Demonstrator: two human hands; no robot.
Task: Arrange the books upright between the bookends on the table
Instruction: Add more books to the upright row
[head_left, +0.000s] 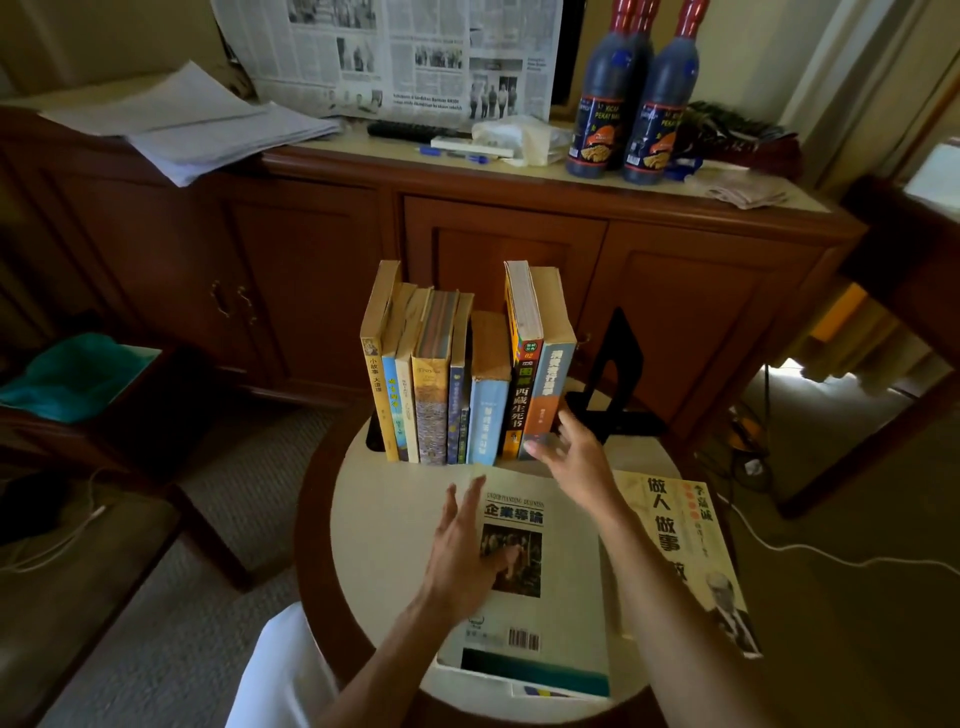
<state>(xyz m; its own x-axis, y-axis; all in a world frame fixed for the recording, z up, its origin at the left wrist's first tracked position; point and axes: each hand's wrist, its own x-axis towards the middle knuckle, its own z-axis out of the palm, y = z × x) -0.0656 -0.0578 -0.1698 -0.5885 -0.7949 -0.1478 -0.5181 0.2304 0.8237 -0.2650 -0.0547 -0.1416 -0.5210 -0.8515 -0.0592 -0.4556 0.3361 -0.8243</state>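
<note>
Eight books are standing upright on the round table, the black bookend sitting apart (rightward). Left hand is lying flat, fingers spread, on the white book; right hand, open, is touching the rightmost spine.

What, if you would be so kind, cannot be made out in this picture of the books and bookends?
Head view:
- Left bookend: only a dark corner shows; the upright books hide the rest.
- Right hand: blurred, contact with the row unclear.
- Stack under the white book: covered, count unknown.
- Thin spines: titles too small.
</note>
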